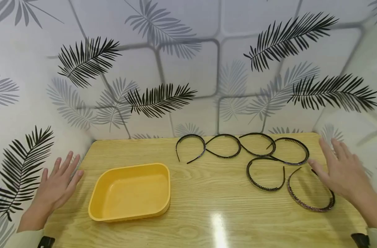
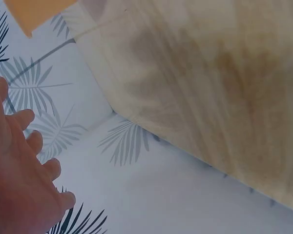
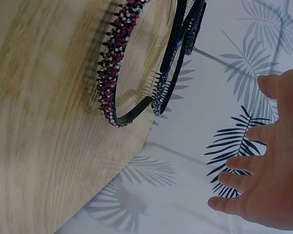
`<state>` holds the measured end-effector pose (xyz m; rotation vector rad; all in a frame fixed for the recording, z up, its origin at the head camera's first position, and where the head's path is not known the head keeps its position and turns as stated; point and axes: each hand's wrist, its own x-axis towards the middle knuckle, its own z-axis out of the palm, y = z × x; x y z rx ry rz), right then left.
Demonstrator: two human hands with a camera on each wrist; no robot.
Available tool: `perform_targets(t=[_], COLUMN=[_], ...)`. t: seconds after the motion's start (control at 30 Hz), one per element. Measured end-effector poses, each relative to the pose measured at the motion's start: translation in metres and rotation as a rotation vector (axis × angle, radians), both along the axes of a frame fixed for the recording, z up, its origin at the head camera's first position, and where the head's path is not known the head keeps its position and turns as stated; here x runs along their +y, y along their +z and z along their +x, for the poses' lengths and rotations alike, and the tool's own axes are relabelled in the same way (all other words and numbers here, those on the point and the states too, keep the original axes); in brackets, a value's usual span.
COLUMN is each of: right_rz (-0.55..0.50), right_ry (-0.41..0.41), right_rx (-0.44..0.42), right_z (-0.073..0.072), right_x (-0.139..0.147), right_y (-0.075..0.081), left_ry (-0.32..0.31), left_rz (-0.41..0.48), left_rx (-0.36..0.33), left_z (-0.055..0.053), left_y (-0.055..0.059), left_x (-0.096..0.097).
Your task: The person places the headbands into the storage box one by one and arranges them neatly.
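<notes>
My left hand [image 1: 56, 184] hovers with spread fingers at the table's left edge, beside a yellow plastic basin [image 1: 131, 193], apart from it and holding nothing. On the far right my right hand [image 1: 346, 168] is also spread, above the edge of the nearest headband [image 1: 310, 207]. In the right wrist view that headband [image 3: 110, 68] shows pink, white and black beading and small teeth. Several more dark toothed headbands lie at the back right, among them one at the left end of the row [image 1: 203, 146] and one in front [image 1: 265, 188].
The light wooden table [image 1: 194, 213] backs onto a wall [image 1: 188, 69] covered in a leaf pattern. Side walls with the same pattern stand close to both hands. The basin holds nothing visible.
</notes>
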<state>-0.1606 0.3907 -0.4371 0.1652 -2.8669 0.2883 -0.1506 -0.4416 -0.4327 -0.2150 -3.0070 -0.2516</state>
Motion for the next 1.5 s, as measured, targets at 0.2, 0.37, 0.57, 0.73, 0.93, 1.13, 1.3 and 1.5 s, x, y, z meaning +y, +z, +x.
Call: perform_targets(t=[0.2, 0.37, 0.57, 0.73, 0.93, 1.13, 1.3, 1.5], right_rz=[-0.04, -0.153, -0.286, -0.347, -0.349, -0.33, -0.347, -0.368], right_ry=[-0.026, 0.0, 0.047, 0.062, 0.069, 0.067, 0.073, 0.043], right_rx=[0.014, 0.017, -0.02, -0.146, -0.224, -0.309, -0.363, -0.409], right_z=[0.016, 0.025, 0.033, 0.038, 0.043, 0.046, 0.047, 0.051], right_x=[0.0, 0.004, 0.005, 0.007, 0.013, 0.025, 0.031, 0.028], right_y=[-0.001, -0.005, -0.013, -0.014, -0.017, -0.026, -0.034, -0.038], left_ry=[-0.011, -0.04, -0.07, -0.094, -0.143, -0.18, -0.198, -0.221], left_rz=[-0.011, 0.004, 0.075, 0.141, 0.221, 0.259, 0.291, 0.323], left_rx=[-0.01, -0.009, -0.011, -0.007, -0.004, 0.023, -0.001, -0.032], left_z=[0.027, 0.038, 0.05, 0.058, 0.062, 0.064, 0.063, 0.06], left_y=[-0.015, -0.026, -0.036, -0.04, -0.04, -0.042, -0.042, -0.039], left_x=[0.006, 0.014, 0.023, 0.028, 0.035, 0.04, 0.048, 0.067])
